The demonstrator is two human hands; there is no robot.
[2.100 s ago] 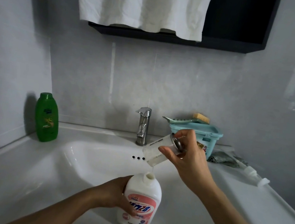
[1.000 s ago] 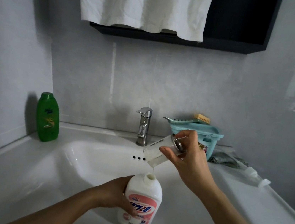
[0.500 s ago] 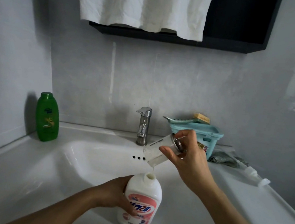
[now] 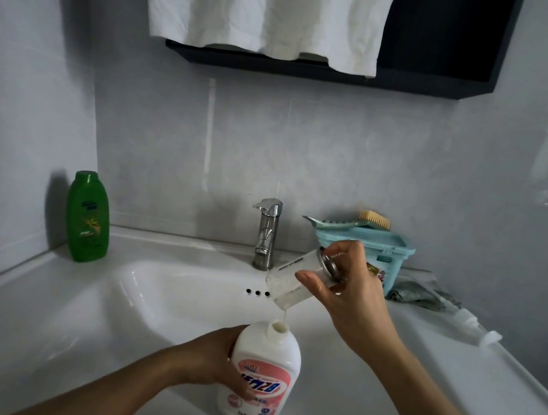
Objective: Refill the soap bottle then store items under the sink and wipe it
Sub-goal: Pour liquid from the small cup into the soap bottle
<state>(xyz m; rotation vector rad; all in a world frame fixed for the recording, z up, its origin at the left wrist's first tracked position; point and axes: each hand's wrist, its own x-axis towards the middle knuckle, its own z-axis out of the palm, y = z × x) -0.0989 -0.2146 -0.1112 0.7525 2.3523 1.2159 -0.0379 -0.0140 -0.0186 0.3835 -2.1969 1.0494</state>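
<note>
1. Tilting a small clear bottle mouth-down, the right grip curls round it.
2. The left grip wraps the upright soap bottle, open-necked, directly beneath, at the sink's near edge.

White soap bottle upright, uncapped — clear bottle tilted above, dripping.

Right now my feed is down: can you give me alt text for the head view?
The right hand tilts a small clear container, dribbling a thin stream into the open neck of a white soap bottle that the left hand holds upright on the front edge of the sink. A green bottle, faucet and teal basket stand behind.
</note>
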